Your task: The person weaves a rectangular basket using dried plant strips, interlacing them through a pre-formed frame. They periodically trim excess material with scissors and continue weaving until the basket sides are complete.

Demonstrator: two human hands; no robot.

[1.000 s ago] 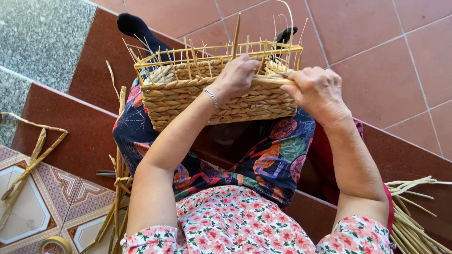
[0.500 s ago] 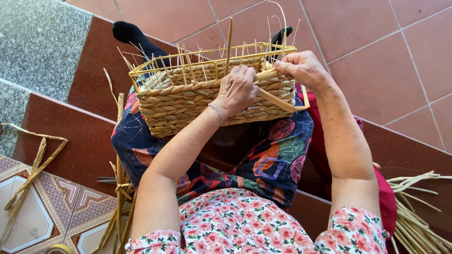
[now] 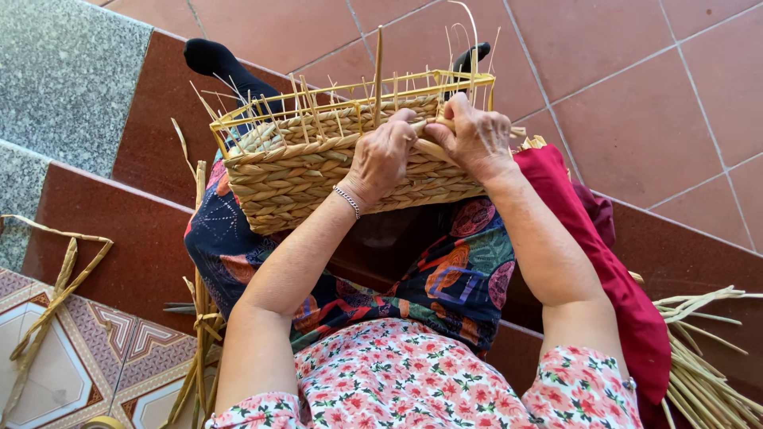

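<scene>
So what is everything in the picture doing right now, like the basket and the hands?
Basket: half woven, resting on the lap, loose stalks sticking up from its rim.
Left hand: fingers curled over the basket's near wall, gripping the weave.
Right hand: pressed beside the left hand, pinching a strand at the rim.
Bracelet: on the left wrist.
Red cloth: draped beside the right arm.
Straw bundle: lying loose on the step.

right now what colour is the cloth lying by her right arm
Deep red, plain, no pattern. The red cloth shows in the head view, beside the right hand arm.
</scene>
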